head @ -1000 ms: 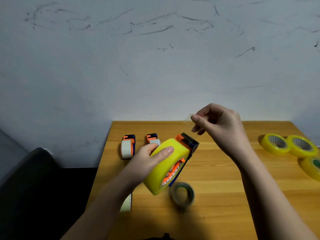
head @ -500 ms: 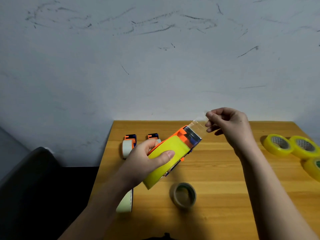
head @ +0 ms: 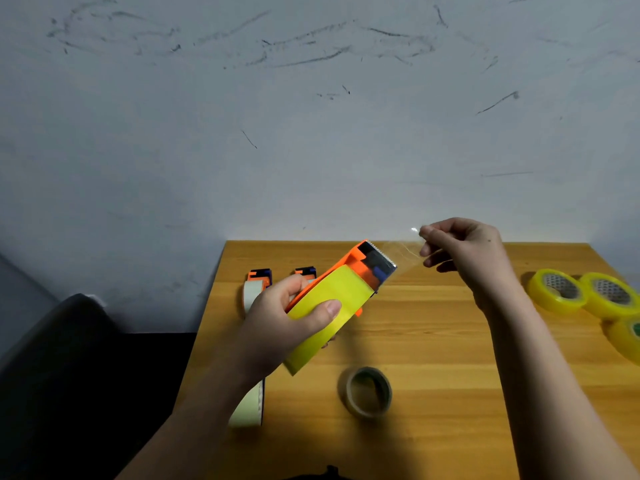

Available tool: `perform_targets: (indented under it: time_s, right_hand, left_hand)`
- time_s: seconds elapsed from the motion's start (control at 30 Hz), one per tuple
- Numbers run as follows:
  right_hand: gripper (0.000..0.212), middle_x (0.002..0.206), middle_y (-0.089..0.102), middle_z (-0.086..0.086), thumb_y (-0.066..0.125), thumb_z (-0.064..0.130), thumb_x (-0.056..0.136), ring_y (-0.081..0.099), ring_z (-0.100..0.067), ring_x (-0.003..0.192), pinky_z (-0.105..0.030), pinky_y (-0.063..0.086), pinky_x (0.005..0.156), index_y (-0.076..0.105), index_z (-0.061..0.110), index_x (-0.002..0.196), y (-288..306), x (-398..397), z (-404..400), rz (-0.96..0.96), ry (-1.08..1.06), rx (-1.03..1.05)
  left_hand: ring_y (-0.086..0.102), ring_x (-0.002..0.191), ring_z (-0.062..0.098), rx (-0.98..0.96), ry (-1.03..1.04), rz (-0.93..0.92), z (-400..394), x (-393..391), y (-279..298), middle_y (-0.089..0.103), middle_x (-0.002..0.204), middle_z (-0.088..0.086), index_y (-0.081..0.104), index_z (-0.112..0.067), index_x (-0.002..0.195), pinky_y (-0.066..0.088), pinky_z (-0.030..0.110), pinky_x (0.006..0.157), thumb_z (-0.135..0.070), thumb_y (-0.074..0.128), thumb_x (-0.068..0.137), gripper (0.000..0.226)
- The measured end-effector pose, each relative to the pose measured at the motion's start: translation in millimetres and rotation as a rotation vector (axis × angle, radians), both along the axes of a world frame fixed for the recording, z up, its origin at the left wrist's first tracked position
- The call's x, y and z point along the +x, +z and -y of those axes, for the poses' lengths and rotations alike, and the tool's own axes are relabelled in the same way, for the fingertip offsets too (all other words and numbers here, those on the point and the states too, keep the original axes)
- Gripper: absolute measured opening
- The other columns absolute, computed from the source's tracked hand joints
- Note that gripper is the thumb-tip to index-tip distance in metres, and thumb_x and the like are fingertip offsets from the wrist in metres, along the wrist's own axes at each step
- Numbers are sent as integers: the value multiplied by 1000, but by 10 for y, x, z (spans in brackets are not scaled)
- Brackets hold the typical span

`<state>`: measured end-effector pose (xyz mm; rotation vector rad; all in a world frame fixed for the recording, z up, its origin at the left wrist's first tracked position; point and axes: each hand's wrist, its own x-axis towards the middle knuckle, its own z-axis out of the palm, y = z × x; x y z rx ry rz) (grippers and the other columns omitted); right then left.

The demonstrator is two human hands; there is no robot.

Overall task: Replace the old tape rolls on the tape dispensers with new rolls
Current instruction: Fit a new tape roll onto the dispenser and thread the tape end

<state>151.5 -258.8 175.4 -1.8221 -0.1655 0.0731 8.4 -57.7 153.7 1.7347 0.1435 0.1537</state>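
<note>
Wooden table, light brown plank top, set against a scuffed pale wall.

Orange plastic tape dispenser with a serrated metal cutter at its far end, loaded with a wide yellow tape roll. Held tilted above the table, cutter end up and away from the person.

Left hand: fingers and thumb curled round the yellow tape roll and dispenser body, thumb lying flat across the roll's outer face.

Right hand: raised just beyond the cutter, thumb and fingertips pinching the free end of a clear tape strip, which runs from the cutter to the fingers.

Two small orange-and-blue tape dispensers with pale rolls, at the far left of the table: one in plain sight, the other partly hidden behind the left hand.

Another pale tape roll with a dark edge, near the table's left edge, partly under the left forearm.

Nearly spent roll, dull grey-green ring, standing on edge on the table below the held dispenser.

Three new yellow tape rolls at the table's right edge, close together, the nearest cut off by the frame.
</note>
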Motion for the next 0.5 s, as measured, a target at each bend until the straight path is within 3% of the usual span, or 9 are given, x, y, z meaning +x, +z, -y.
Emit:
perform_targets:
  time_s: [0.13,0.2,0.37,0.5]
  right_hand:
    - [11,67,66,-7,63,14,92,60,-12,52,-23,48,54,65,3,92,29,24,16,-35,26,-5]
    - [12,66,66,-7,63,14,91,60,-12,52,-25,50,56,66,3,92,27,37,31,-37,30,-22]
    - [14,67,67,-8,63,15,92,62,-13,53,-26,52,57,65,0,92,6,43,76,-52,43,-70]
    - [15,67,68,-9,63,16,92,63,-12,52,-23,52,54,65,1,90,1,38,98,-26,30,-94]
  left_hand:
    - [62,57,13,80,49,16,-28,20,-72,61,61,0,58,-31,65,50,26,50,-55,66,59,26]
    - [61,58,10,104,61,28,-29,17,-87,62,62,-2,58,-35,64,48,22,50,-59,62,58,26]
    - [56,48,1,77,95,52,15,22,-70,59,52,-11,54,-25,62,40,11,45,-40,65,68,20]
    - [57,51,2,79,96,42,33,21,-75,60,54,-10,57,-27,61,41,13,47,-40,63,70,17]
